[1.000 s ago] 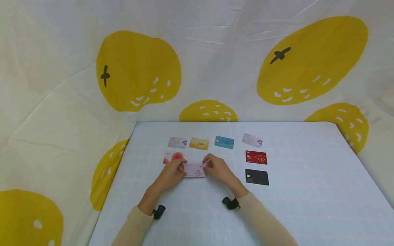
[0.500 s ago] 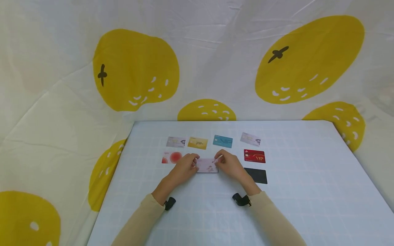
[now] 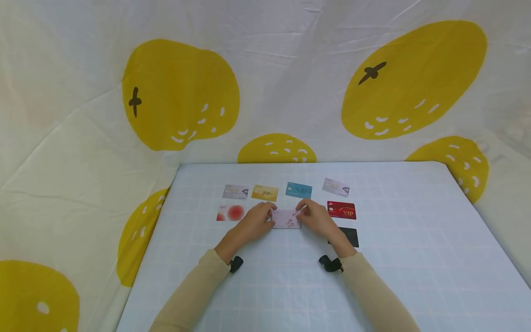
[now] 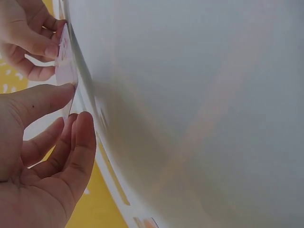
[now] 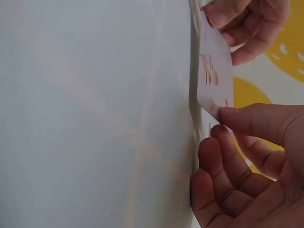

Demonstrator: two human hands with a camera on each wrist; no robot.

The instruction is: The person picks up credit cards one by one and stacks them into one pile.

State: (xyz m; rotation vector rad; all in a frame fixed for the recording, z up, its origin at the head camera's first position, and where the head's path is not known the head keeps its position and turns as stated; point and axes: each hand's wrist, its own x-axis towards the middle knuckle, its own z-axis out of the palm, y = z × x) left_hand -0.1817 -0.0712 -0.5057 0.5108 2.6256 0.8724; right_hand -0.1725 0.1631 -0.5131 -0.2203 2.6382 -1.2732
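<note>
A pale pink card (image 3: pixel 286 219) with a small reddish print is between my two hands, close over the table. My left hand (image 3: pixel 256 221) pinches its left end between thumb and fingers; the right hand (image 3: pixel 318 219) pinches its right end. In the left wrist view the card (image 4: pixel 66 66) appears nearly edge-on, its lower corner under the left thumb. The right wrist view shows the printed face of the card (image 5: pixel 216 71), with the right thumb on its near corner. Left of my hands lies a white card with red circles (image 3: pixel 231 213).
Behind lie a silver card (image 3: pixel 235 192), a gold card (image 3: pixel 265 193), a teal card (image 3: pixel 298 190) and another silver card (image 3: pixel 336 187). At right are a red VIP card (image 3: pixel 341 210) and a black card (image 3: pixel 351 236), partly covered by the right wrist. The pale table (image 3: pixel 415 258) meets a fruit-patterned cloth.
Both hands have carried the pink card right and slightly away, from beside the red-circle card toward the red VIP card. The right wrist now overlaps the black card.
</note>
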